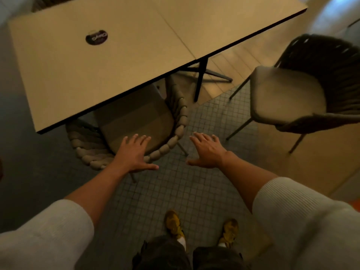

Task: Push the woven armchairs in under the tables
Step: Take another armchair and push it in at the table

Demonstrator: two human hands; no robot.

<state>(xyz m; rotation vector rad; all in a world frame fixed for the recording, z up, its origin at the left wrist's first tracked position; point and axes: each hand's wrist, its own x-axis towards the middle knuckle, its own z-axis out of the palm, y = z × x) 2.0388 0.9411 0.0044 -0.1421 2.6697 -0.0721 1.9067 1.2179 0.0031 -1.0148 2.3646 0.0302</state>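
Pushing looks nearly done on the tan armchair of thick braided rope with a flat beige cushion: the front of its seat sits under the pale rectangular tabletop with a thin black edge, while the curved back and rear of the cushion are clear of it. Left hand is spread flat, fingers straight, over the back rim near its middle; whether the palm rests on the rope or hovers just above it, I cannot tell. Right hand is also splayed and holds nothing, out over the small grey square floor tiles, just beside the chair's right end but apart from it. To finish well, I judge both palms should sit on the rim, one each side of centre, so the push runs straight at the table edge and the chair does not swing. Low, even pressure is likely best, since thin metal legs may catch in tile joints. The right arm of the chair lies near the black splayed table leg; keep it clear. The dark woven armchair with a grey-beige seat pad stands well out from the adjoining tabletop, angled, and probably comes next. A round dark sticker marks the near table.
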